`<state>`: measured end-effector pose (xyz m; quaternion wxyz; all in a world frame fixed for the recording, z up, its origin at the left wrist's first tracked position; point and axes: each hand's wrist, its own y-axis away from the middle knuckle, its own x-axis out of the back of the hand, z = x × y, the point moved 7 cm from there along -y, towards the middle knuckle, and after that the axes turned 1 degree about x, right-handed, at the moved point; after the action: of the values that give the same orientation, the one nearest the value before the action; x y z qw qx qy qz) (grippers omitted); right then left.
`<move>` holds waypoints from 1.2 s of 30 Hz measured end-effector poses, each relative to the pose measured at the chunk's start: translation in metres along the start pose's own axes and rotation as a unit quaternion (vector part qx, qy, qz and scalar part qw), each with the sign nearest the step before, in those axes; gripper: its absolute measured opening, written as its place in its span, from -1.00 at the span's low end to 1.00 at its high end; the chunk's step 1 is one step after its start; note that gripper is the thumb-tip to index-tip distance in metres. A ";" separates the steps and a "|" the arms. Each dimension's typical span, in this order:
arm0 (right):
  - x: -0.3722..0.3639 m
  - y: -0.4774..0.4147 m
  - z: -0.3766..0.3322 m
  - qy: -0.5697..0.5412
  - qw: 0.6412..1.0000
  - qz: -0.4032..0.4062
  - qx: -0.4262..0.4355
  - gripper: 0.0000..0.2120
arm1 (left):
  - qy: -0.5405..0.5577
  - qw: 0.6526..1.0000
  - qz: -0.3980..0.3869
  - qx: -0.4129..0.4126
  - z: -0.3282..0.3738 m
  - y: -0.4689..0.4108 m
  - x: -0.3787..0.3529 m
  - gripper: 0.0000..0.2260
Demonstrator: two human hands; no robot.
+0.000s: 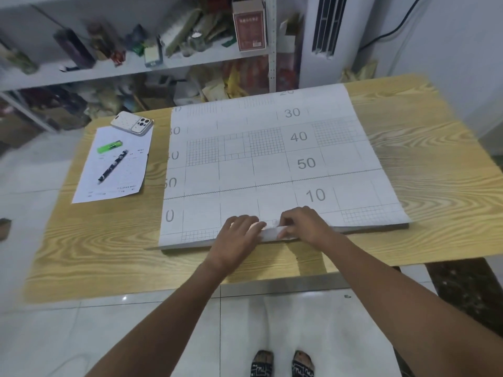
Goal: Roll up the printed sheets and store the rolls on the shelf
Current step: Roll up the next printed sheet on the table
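Note:
A large white printed sheet (266, 164) with grey grid lines and numbers lies flat on the wooden table (424, 170); it looks like the top of a thin stack. At the middle of its near edge, my left hand (239, 235) and my right hand (302, 224) pinch the paper, and a short strip of the edge is curled up between them. The white metal shelf (141, 69) stands behind the table, crowded with boxes and clutter.
On the table's left lie a small printed page (89, 186), a black pen (113, 166), a green lighter (109, 146) and a phone (132, 123). A white air conditioner (326, 25) stands at the back right. White tiled floor surrounds the table.

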<state>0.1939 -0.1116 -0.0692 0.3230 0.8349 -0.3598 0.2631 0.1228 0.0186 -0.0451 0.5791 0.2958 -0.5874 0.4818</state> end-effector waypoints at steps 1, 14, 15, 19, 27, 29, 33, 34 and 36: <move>0.001 -0.001 0.000 -0.003 1.000 0.001 -0.004 -0.82 | -0.024 0.999 -0.007 -0.024 0.003 0.008 -0.005 -0.72; -0.012 0.027 -0.002 0.292 0.937 0.149 0.117 -0.62 | 0.076 0.986 -0.125 0.083 -0.016 0.022 -0.026 -0.55; -0.013 0.029 0.003 0.297 0.936 0.148 0.113 -0.60 | 0.085 0.985 -0.123 0.082 -0.018 0.022 -0.026 -0.58; -0.007 0.032 0.016 0.239 0.956 0.149 0.078 -0.61 | 0.118 0.983 -0.107 0.088 -0.027 0.019 -0.024 -0.64; 0.001 0.041 0.012 0.235 0.936 0.230 0.125 -0.83 | 0.164 0.980 -0.044 0.101 -0.035 0.017 -0.009 -0.75; 0.001 0.041 0.014 0.191 0.951 0.221 0.105 -0.86 | 0.120 0.987 -0.045 0.102 -0.038 0.019 -0.008 -0.78; 0.004 0.041 0.015 0.138 0.965 0.215 0.050 -0.89 | 0.106 0.989 -0.057 0.087 -0.042 0.029 -0.012 -0.70; 0.003 0.040 0.015 0.148 0.964 0.216 0.055 -0.91 | 0.108 0.989 -0.062 0.082 -0.043 0.032 -0.012 -0.69; 0.002 0.037 0.014 0.161 0.962 0.212 0.053 -0.89 | 0.105 0.989 -0.070 0.082 -0.046 0.035 -0.013 -0.68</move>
<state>0.1698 -0.1421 -0.0639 0.2686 0.7020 -0.4576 0.4750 0.1110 0.0703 -0.0718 0.6437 0.3308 -0.4594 0.5150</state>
